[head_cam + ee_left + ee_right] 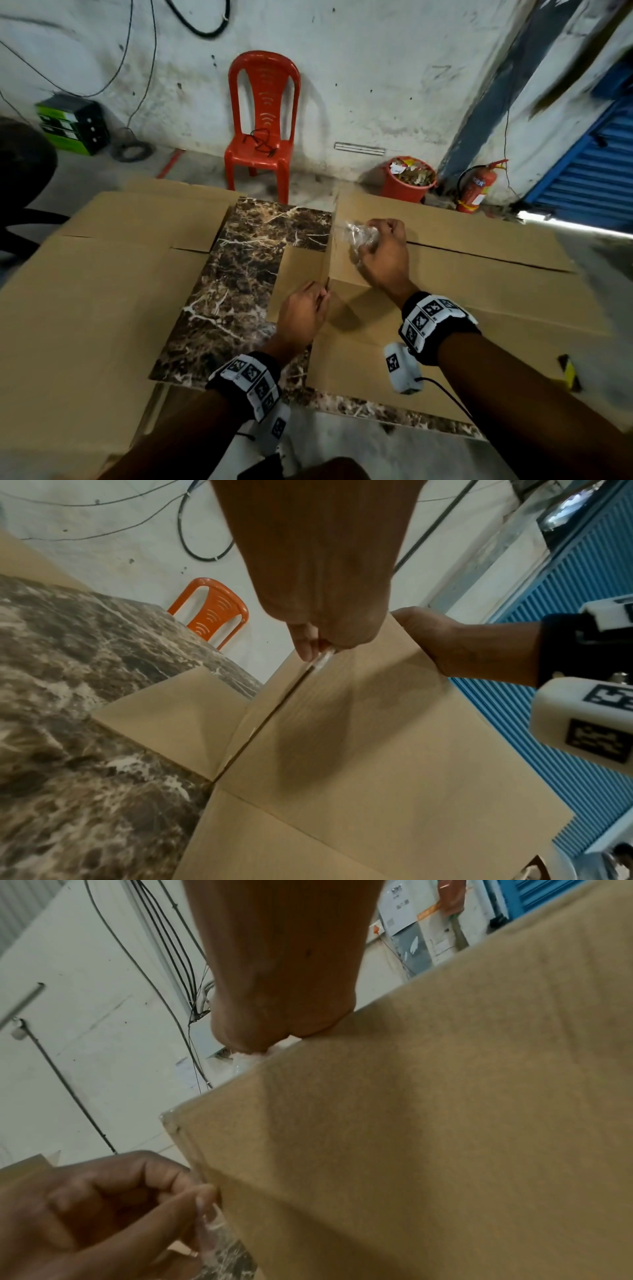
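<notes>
Nearest, the left hand (303, 317) pinches the clear tape strip (323, 658) at the cardboard flap (346, 274) edge, the right hand (383, 255) clutches the crumpled tape wad (358, 234), best peeled low and steady

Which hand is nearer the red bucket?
Right. The right hand, clutching plastic, sits in front of the bucket; the left hand, pinching tape, is nearer the person, further left.

Clear tape (360, 237), crumpled into a wad, above flat brown cardboard box (479, 291), strip clinging along its edge
</notes>
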Demonstrator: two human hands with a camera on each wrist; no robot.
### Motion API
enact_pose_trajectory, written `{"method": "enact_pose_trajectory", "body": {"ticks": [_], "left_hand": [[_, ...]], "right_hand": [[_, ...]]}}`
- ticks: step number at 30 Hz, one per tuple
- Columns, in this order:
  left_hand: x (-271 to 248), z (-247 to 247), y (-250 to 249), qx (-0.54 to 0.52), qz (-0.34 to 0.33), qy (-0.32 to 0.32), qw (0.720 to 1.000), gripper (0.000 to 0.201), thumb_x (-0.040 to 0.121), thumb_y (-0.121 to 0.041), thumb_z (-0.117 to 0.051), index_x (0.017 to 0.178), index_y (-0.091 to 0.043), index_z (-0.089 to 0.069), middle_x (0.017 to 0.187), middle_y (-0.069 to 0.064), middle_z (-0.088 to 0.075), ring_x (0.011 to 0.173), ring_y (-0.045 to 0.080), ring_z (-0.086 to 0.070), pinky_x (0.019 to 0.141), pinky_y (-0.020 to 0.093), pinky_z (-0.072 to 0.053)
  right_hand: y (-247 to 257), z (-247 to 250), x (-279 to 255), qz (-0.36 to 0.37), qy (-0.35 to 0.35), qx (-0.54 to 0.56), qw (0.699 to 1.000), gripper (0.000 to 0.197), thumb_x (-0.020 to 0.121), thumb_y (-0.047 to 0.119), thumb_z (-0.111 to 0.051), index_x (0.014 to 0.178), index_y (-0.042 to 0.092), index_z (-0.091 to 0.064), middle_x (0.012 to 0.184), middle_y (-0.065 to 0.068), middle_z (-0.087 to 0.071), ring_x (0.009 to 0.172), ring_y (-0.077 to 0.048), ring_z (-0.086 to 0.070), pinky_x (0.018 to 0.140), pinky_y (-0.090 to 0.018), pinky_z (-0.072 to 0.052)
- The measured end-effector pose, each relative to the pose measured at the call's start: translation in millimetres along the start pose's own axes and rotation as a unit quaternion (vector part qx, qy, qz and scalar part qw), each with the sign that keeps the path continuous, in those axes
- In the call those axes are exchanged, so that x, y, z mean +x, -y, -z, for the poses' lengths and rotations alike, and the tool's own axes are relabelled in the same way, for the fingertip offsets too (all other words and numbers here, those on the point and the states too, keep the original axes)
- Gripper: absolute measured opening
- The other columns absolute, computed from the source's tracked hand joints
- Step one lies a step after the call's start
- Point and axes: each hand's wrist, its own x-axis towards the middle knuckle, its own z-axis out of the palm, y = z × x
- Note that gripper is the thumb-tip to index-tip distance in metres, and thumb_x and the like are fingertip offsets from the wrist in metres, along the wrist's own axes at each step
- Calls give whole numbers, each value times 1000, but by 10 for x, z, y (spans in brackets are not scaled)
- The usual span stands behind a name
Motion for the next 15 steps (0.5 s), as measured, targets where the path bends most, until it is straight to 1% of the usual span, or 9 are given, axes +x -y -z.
{"method": "enact_pose_trajectory", "body": {"ticks": [2, 4, 5, 7, 9, 10, 12, 14, 15], "left_hand": [[25, 82, 57, -7, 5, 14, 1000, 18, 95, -26, -58, 78, -21, -58, 75, -6, -59, 62, 9, -54, 58, 29, -47], [82, 261, 90, -37, 26, 24, 999, 18, 94, -21, -60, 78, -25, -54, 72, -11, -59, 59, 5, -56, 55, 20, -44], [122, 381, 74, -60, 33, 24, 997, 19, 94, -17, -61, 78, -25, -53, 71, -9, -61, 58, 5, -60, 53, 20, -46], [225, 607, 34, -135, 36, 19, 990, 17, 94, -13, -62, 80, -19, -55, 73, -1, -67, 59, 9, -67, 53, 29, -55], [389, 832, -43, -227, 40, -18, 973, 15, 95, -10, -60, 81, -15, -57, 76, 8, -71, 65, 17, -72, 57, 38, -59], [508, 942, -69, -274, 44, -50, 959, 15, 95, -10, -60, 80, -11, -58, 75, 11, -72, 66, 22, -72, 58, 39, -60], [765, 1141, -85, -355, 65, -106, 926, 18, 95, -7, -59, 78, -4, -56, 68, 12, -71, 63, 27, -71, 58, 37, -59], [973, 1282, -126, -411, 96, -118, 899, 12, 95, -1, -57, 84, -4, -53, 63, 9, -69, 60, 24, -69, 59, 36, -59], [1054, 1317, -144, -433, 106, -110, 888, 9, 95, 1, -56, 90, -6, -52, 66, 9, -69, 61, 24, -69, 61, 35, -60]], "right_hand": [[-9, 6, -10, 4, -22, -1, 1000, 52, 81, 11, -60, 131, 22, -52, 135, -10, -43, 119, -25, -48, 97, -35, -48], [-9, 30, -22, 9, -40, 12, 999, 53, 83, 16, -50, 135, 21, -50, 132, -13, -48, 116, -26, -49, 95, -35, -47], [-14, 42, -24, 10, -44, 14, 999, 52, 83, 21, -45, 134, 20, -52, 129, -15, -50, 114, -27, -49, 92, -35, -47], [-30, 36, -23, 6, -30, -5, 1000, 43, 85, 20, -48, 127, 18, -58, 120, -16, -53, 110, -31, -51, 83, -30, -42], [-23, 39, -42, 11, 1, -8, 1000, 35, 86, 22, -50, 117, 16, -63, 112, -15, -55, 105, -33, -53, 77, -28, -37], [-13, 45, -54, 18, 20, -7, 1000, 37, 85, 27, -47, 115, 15, -64, 110, -16, -55, 103, -34, -54, 78, -30, -38], [13, 46, -77, 16, 57, -22, 998, 40, 89, 32, -42, 119, 14, -62, 115, -17, -56, 108, -34, -52, 88, -36, -42], [36, 55, -88, 7, 85, -38, 996, 46, 93, 42, -39, 124, 14, -58, 122, -15, -56, 114, -31, -50, 95, -39, -41], [56, 66, -83, 5, 93, -39, 995, 56, 88, 52, -33, 125, 17, -56, 123, -13, -56, 114, -30, -51, 95, -39, -42]]}}
